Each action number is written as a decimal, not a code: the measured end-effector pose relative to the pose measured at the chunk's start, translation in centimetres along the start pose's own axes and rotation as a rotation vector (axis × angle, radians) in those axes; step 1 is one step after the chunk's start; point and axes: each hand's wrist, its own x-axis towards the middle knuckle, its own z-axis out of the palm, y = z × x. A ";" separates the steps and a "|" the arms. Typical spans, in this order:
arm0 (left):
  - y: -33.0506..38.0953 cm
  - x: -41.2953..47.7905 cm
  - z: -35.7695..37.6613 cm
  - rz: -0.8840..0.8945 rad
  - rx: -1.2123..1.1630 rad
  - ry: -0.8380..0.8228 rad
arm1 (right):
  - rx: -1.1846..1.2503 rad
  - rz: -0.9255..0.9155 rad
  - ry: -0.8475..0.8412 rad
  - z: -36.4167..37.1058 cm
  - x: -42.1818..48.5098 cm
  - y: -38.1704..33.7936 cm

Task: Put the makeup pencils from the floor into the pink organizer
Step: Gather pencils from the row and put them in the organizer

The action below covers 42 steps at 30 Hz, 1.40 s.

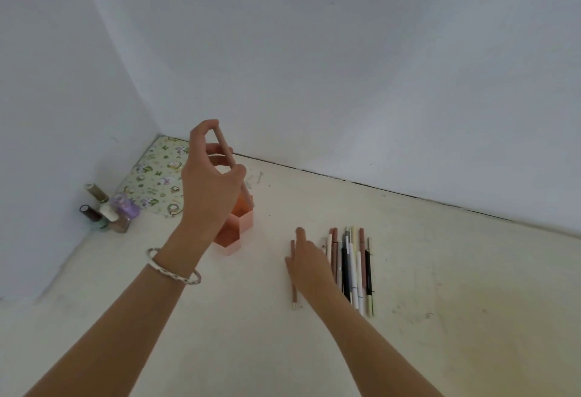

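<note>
The pink organizer, made of hexagonal cells, stands on the pale floor, partly hidden behind my left hand. That hand holds a pink makeup pencil tilted, its lower end dipping into a back cell. Several makeup pencils in pink, white, black and cream lie side by side on the floor to the right. My right hand rests flat on the row's left edge, fingers on a pink-brown pencil lying apart from the rest; whether it grips it is unclear.
Several nail polish bottles stand by the left wall. A floral patterned sheet lies in the corner behind the organizer. White walls close the space at left and back.
</note>
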 end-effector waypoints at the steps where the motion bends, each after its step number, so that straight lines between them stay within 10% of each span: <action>1: 0.0 0.1 0.2 0.002 -0.001 -0.003 | -0.028 -0.007 -0.063 0.3 -0.2 0.0; 4: -0.2 0.6 0.3 0.032 -0.007 0.000 | 0.148 -0.016 -0.034 -0.9 0.2 -0.2; 11: -2.6 2.2 0.6 0.187 0.275 -0.039 | 1.068 -0.178 0.821 -10.1 2.1 -4.6; 19: -5.8 2.6 1.2 0.270 0.883 -0.177 | 1.101 -0.221 0.782 -9.0 3.2 -6.5; 28: -2.9 2.8 -1.1 0.198 0.501 -0.004 | 0.610 -0.376 0.467 -2.9 5.1 -8.5; 34: -2.6 -1.2 3.0 0.257 0.278 0.026 | 0.588 -0.402 0.747 -5.2 5.1 -6.6; 42: -8.5 -10.4 14.5 -0.388 0.635 -0.798 | 0.785 -0.054 0.767 -12.6 3.9 2.9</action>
